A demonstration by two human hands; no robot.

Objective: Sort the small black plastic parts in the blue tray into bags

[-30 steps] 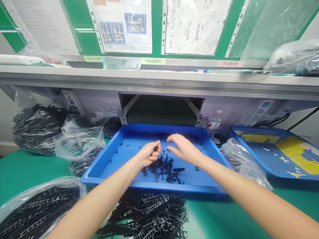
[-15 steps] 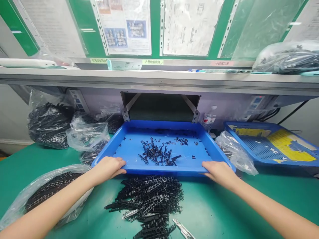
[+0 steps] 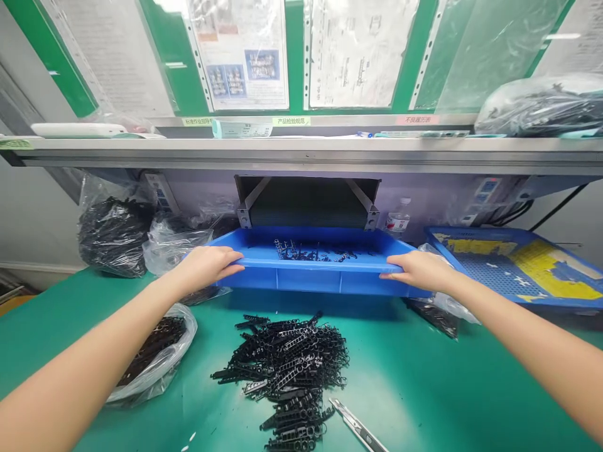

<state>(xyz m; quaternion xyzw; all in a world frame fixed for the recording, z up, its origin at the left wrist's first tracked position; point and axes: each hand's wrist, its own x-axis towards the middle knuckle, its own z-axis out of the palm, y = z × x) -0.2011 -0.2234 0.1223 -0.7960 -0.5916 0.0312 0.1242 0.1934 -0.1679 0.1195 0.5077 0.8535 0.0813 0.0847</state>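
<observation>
Both of my hands grip the near rim of a blue plastic tray (image 3: 306,276), which is lifted off the green table with its near edge raised. My left hand (image 3: 205,267) is closed over the rim's left end. At the right end my right hand (image 3: 419,270) is closed on the rim. A few small black plastic parts (image 3: 313,252) show above the rim inside the tray. Below the tray, a heap of black plastic runner strips (image 3: 289,370) lies on the table.
A conveyor mouth (image 3: 308,204) opens behind the tray under a metal shelf. Clear bags of black parts (image 3: 115,229) stand at the left, another bag (image 3: 155,351) lies near my left forearm. A second blue tray (image 3: 518,263) sits at the right, a metal tool (image 3: 358,427) near the table's front.
My hands left the black parts inside the tray, took hold of its near rim, and have lifted the near edge, so the parts slid toward the back.
</observation>
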